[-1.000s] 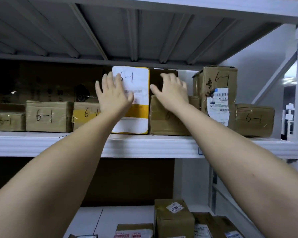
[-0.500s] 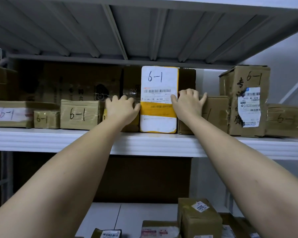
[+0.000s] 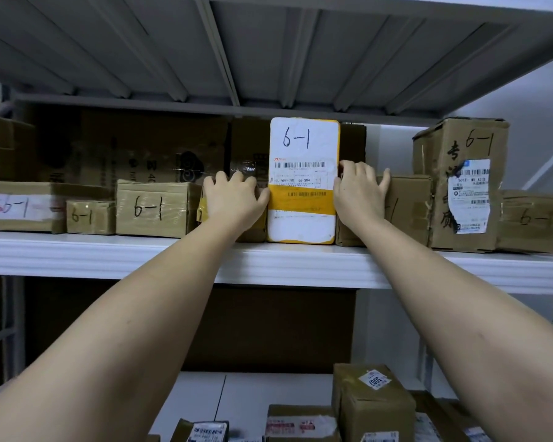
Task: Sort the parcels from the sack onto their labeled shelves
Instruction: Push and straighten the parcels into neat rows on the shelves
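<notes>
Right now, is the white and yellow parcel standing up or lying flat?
Standing up. The white and yellow parcel rests on its short bottom edge on the shelf, taller than the boxes beside it.

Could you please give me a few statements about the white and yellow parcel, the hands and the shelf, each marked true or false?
1. The white and yellow parcel stands upright on the shelf. True.
2. It is marked 3-2. False: it reads 6-1.
3. The left hand and right hand flank it. True.
4. It is the only parcel on that shelf. False: brown boxes stand on both sides.
</notes>
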`<state>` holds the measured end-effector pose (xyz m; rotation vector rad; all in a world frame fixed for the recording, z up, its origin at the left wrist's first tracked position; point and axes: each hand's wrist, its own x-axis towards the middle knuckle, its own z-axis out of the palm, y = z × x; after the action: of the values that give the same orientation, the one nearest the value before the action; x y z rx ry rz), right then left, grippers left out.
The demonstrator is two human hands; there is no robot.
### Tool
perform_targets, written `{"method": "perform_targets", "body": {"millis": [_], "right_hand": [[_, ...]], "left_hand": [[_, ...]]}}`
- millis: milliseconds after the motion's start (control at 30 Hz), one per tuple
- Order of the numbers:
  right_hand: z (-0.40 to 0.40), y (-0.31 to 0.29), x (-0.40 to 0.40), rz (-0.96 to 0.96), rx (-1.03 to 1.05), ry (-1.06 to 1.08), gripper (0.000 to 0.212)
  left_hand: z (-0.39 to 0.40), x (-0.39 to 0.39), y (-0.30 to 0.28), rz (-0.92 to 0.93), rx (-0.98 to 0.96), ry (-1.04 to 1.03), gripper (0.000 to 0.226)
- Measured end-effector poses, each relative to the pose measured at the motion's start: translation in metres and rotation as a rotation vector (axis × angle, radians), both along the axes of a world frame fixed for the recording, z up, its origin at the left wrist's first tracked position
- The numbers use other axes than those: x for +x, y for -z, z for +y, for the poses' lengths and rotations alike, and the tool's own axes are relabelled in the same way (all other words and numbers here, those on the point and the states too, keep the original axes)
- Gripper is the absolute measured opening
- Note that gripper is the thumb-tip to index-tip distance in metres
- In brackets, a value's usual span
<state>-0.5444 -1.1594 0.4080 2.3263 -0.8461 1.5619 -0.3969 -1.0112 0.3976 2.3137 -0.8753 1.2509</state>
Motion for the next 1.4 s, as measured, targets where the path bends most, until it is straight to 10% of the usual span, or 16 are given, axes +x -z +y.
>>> {"method": "perform_targets", "body": {"millis": [300, 867, 1400], "right_hand": [[0.035, -0.001, 0.013, -0.319, -0.265, -0.193, 0.045], [0.169, -0.003, 0.154, 0.410, -0.291, -0.350, 0.052], [0.214, -0.003, 0.188, 0.493, -0.036, -0.061, 0.059]], "left_hand": [[0.037, 0.011, 0.003, -0.172, -0.165, 0.117, 0.043], [0.193, 0.106, 0.026, 0.083, 0.072, -0.193, 0.059], [0.235, 0.194, 0.013, -0.040, 0.373, -0.028, 0.047]]}}
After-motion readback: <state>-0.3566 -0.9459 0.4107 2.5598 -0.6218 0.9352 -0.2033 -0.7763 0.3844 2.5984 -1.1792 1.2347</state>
